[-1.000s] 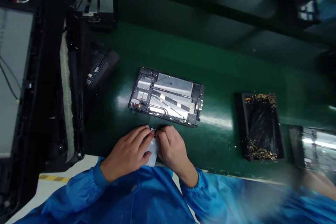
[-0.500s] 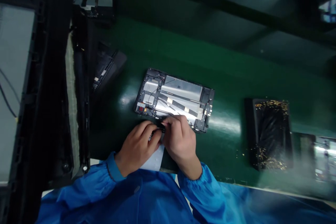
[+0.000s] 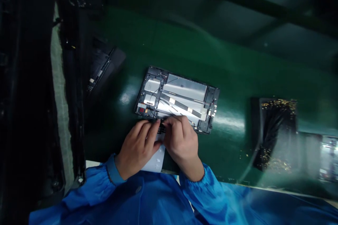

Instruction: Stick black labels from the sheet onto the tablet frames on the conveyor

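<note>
An opened device (image 3: pixel 182 89) with a silver inside, black strips and thin wires lies tilted on the green table. At its near edge my left hand (image 3: pixel 139 144) has its fingers bent together, the index fingertip touching the frame; what they grip, if anything, is too small to tell. Close beside it, my right hand (image 3: pixel 181 139) is closed in a pinch at the same edge, over a small dark part I cannot make out. A white sheet (image 3: pixel 154 160) with small pale pieces on it lies under and between the hands.
On the green table (image 3: pixel 232 74), a black box (image 3: pixel 277 133) with gold-coloured bits and dark wires stands at the right. Another opened device (image 3: pixel 329 158) is at the right edge. Dark device parts (image 3: pixel 101 66) lie at the left, near a large black rack (image 3: pixel 74 95).
My left index finger has stretched forward to the device's edge, while my right hand keeps its pinch. The view has shifted slightly, and the wires in the black box look bunched differently.
</note>
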Tool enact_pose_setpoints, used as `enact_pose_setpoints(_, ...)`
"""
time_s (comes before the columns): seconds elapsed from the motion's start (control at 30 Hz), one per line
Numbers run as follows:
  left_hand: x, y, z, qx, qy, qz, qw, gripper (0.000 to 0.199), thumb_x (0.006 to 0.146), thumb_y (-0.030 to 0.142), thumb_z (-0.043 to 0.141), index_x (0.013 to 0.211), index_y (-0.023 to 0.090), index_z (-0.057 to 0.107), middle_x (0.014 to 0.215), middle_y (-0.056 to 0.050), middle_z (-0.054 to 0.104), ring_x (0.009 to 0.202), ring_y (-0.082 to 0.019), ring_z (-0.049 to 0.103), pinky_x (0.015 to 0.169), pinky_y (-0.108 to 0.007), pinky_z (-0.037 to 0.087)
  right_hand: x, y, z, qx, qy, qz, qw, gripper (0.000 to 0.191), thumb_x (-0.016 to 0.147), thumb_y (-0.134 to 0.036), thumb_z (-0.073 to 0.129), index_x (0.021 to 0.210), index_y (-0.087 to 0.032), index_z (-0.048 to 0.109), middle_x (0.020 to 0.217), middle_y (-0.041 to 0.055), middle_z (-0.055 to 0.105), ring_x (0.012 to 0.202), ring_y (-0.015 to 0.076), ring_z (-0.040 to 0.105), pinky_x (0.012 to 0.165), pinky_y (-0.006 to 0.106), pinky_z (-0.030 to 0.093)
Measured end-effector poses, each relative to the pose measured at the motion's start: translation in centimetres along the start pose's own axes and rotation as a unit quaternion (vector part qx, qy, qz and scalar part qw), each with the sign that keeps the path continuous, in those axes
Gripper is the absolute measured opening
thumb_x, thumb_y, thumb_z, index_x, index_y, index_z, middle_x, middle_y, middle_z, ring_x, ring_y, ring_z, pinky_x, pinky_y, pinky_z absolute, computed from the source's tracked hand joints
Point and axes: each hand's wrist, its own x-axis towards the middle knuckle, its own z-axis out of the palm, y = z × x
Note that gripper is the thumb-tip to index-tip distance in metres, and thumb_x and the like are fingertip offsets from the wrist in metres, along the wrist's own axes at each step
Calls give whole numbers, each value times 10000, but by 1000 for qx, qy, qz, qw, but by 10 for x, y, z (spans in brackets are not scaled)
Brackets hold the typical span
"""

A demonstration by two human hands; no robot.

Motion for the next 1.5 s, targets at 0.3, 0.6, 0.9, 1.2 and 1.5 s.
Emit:
enact_pose_setpoints(0.3,1,-1,-3,-17,-12,0,1000,644,1148,322,550,1721,108,348,1208,-163,717,1180,-317,696,1036,-482,646,-4,2,1,11,-9,6,1000,169,1084,-87,554,1146,-232,615,931,41,622,772,203,573,688,315,490)
enact_pose_setpoints(0.6,4,0,-7,0,-12,8,1000,585,1131,267,580,1663,79,427,1197,-158,708,1161,-305,683,1017,-481,660,-5,2,-3,47,-8,13,999,225,1077,-88,567,1220,-239,654,970,55,689,827,205,665,750,311,567)
enact_pose_setpoints(0.9,8,1,-8,21,5,19,1000,487,1146,294,567,1560,41,528,1151,-158,700,1136,-297,668,970,-439,665,-1,8,-19,119,0,28,993,244,1063,-129,673,1269,-258,687,1045,78,768,942,225,762,810,348,652)
enact_pose_setpoints(1.2,5,1,-5,12,-2,9,1000,530,1131,294,603,1608,89,499,1174,-149,710,1148,-298,687,1000,-470,660,-1,8,-10,99,13,15,995,228,1055,-94,652,1217,-250,694,1008,65,785,899,207,771,806,320,647)
enact_pose_setpoints(1.5,6,0,-5,19,7,13,1000,534,1130,300,594,1599,64,500,1158,-159,731,1136,-304,693,1006,-466,650,-1,7,-11,104,23,28,994,199,1044,-76,664,1153,-239,700,989,68,777,876,199,765,775,318,662)
